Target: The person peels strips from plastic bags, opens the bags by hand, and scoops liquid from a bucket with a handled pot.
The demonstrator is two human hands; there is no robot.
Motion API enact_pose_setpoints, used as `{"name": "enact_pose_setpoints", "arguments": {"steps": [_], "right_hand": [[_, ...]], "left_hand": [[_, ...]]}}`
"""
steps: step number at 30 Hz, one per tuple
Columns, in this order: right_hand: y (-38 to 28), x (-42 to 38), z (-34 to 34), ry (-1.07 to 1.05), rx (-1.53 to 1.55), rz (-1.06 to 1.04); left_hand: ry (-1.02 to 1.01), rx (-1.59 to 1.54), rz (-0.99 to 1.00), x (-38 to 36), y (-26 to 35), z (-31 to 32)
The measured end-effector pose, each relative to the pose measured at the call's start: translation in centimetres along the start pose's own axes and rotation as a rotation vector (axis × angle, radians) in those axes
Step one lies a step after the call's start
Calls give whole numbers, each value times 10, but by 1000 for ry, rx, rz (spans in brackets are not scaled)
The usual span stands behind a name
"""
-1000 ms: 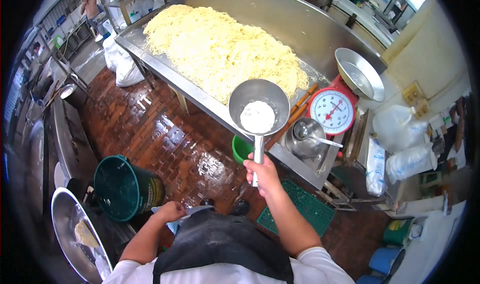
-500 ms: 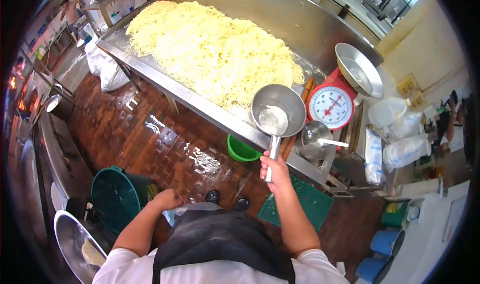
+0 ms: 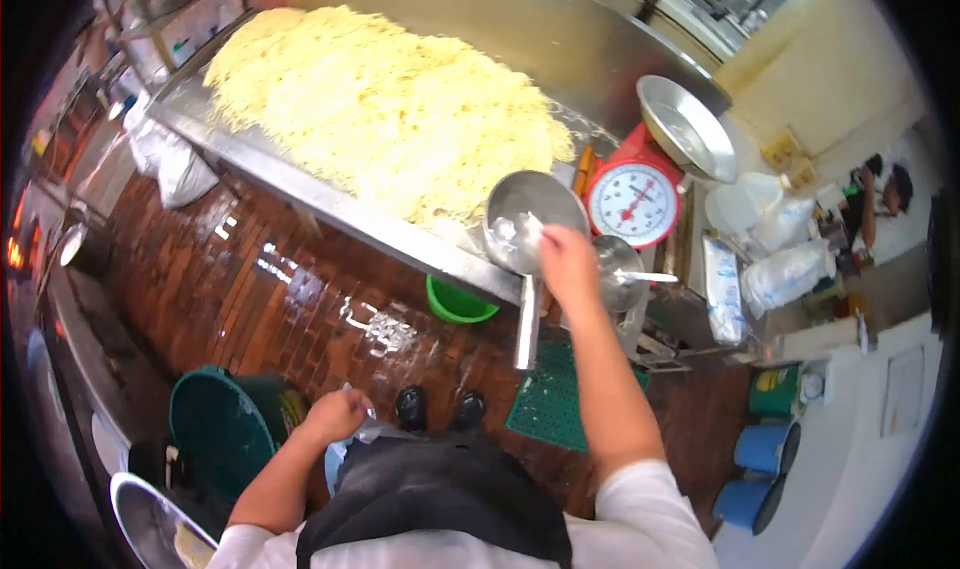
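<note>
A metal saucepan (image 3: 555,194) rests at the front edge of the steel table, its handle (image 3: 526,329) free and pointing towards me. My right hand (image 3: 568,261) is at the pan's right rim, fingertips drawn together beside a bright, pale patch (image 3: 514,234) inside; what they pinch is hidden. A large heap of yellow noodles (image 3: 390,119) spreads behind the pan. To its right stands a red dial scale (image 3: 633,204) with a metal pan on top. Beside my apron (image 3: 435,494), my left hand (image 3: 338,415) is closed, with a bit of something pale and clear at its fingers.
A small metal bowl with a white-handled utensil (image 3: 648,277) sits right of the saucepan. Below the table edge is a green basin (image 3: 460,299). A dark green bin (image 3: 218,424) and a metal bowl (image 3: 135,504) are at left. The brick floor (image 3: 235,299) looks wet.
My right hand has let go of the saucepan's handle and moved up to its rim. My left hand has risen slightly. The whole view has shifted a little.
</note>
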State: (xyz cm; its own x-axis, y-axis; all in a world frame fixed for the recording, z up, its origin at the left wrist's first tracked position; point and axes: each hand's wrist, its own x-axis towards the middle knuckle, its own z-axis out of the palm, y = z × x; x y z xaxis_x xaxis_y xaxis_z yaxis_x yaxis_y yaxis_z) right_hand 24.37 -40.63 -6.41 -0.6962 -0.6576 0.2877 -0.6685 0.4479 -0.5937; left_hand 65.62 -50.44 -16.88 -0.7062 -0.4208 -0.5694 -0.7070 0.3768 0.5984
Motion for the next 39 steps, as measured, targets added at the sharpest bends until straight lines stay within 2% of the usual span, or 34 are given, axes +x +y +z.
{"name": "enact_pose_setpoints", "arguments": {"steps": [1, 2, 4, 5, 6, 8, 11, 13, 14, 15, 16, 18, 20, 22, 23, 24, 25, 27, 28, 30, 34, 36, 37, 39], "right_hand": [[19, 17, 28, -89, 8, 0], [34, 35, 55, -266, -234, 159], [55, 55, 84, -652, -506, 302], [40, 58, 77, -576, -488, 288], [26, 56, 66, -530, -500, 249], [2, 53, 38, -452, -541, 140], [-22, 15, -21, -393, -551, -160], [-20, -20, -59, -143, -430, -308], [-33, -42, -88, -245, -377, -141], [-41, -65, -116, -272, -307, -62], [-35, -90, -141, -408, -284, 25], [10, -151, -177, -590, 221, -8], [89, -217, -184, -892, 914, 445], [164, -297, -154, -780, 1036, 951], [189, -336, -158, -868, 280, 543], [207, -362, -165, -844, -464, 126], [217, -371, -179, -636, 250, 649], [232, -372, -225, -394, 133, 468], [238, -360, -256, -283, 52, 365], [245, -335, -303, -221, 380, 362], [245, -293, -369, -383, 791, 244], [269, -281, -377, -500, 849, 207], [276, -275, -382, -537, 910, 235], [285, -258, -403, -581, 732, 360]], "left_hand": [[-21, -8, 21, 4, 10, 1], [-45, -57, 115, 11, 9, 9], [-66, 50, 273, 12, 43, 6], [-104, 67, 324, 13, 57, 5], [-191, 54, 292, 16, 70, 6], [-206, 68, 413, 26, 77, 25], [-271, 198, 508, 34, 105, 43], [-341, 260, 540, 39, 123, 60], [-372, 291, 554, 42, 133, 67], [-389, 311, 544, 42, 145, 75], [-408, 332, 535, 44, 157, 84], [-444, 371, 525, 45, 181, 100], [-481, 408, 528, 44, 213, 121], [-494, 392, 583, 40, 246, 143], [-501, 390, 620, 40, 270, 154], [-547, 353, 643, 40, 297, 164], [-597, 313, 666, 40, 325, 176], [-699, 173, 701, 34, 377, 197], [-689, 230, 758, 30, 408, 205], [-622, 321, 860, 16, 465, 216], [-649, 245, 900, 7, 542, 222], [-659, 179, 882, 15, 566, 226], [-569, 139, 906, 22, 571, 231], [-521, 121, 875, 43, 581, 240]]}}
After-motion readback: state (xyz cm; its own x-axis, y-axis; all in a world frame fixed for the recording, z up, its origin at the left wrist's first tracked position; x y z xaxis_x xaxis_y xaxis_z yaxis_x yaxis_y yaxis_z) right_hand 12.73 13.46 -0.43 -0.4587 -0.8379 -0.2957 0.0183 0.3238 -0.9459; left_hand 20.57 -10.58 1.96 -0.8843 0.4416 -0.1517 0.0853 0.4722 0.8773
